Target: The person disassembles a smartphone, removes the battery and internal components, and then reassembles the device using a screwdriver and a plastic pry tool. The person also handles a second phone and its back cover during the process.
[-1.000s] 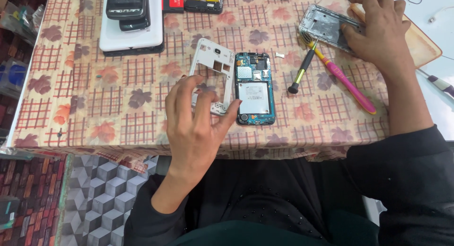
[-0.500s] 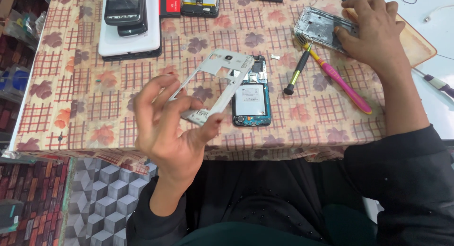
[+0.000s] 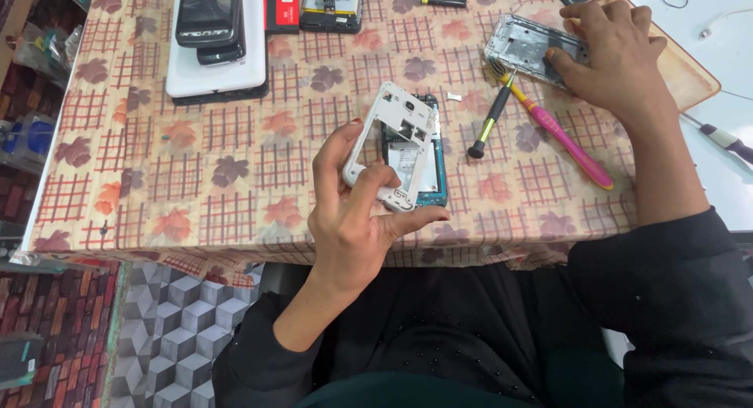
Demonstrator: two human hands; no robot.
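Observation:
My left hand (image 3: pixel 353 220) holds a white plastic phone frame (image 3: pixel 390 145) raised off the table, fingers and thumb pinching its lower edge. Under the frame lies an opened phone (image 3: pixel 427 161) with its circuit board showing in a teal body. My right hand (image 3: pixel 616 51) rests at the far right of the table on a silver metal phone chassis (image 3: pixel 522 47), fingers curled over its right end. A small black screwdriver (image 3: pixel 490 122) and a pink-handled tool (image 3: pixel 569 141) lie between the two hands.
A stack of phones (image 3: pixel 212 31) lies on a white tablet at the back left. A red battery (image 3: pixel 282 8) and other phone parts (image 3: pixel 331 4) line the far edge. A patterned cloth (image 3: pixel 157 180) covers the table. A white surface (image 3: pixel 722 102) adjoins it at right.
My left hand picked the white frame up from beside the opened phone, swung it left, and now holds it over that phone. My right hand stayed on the silver chassis.

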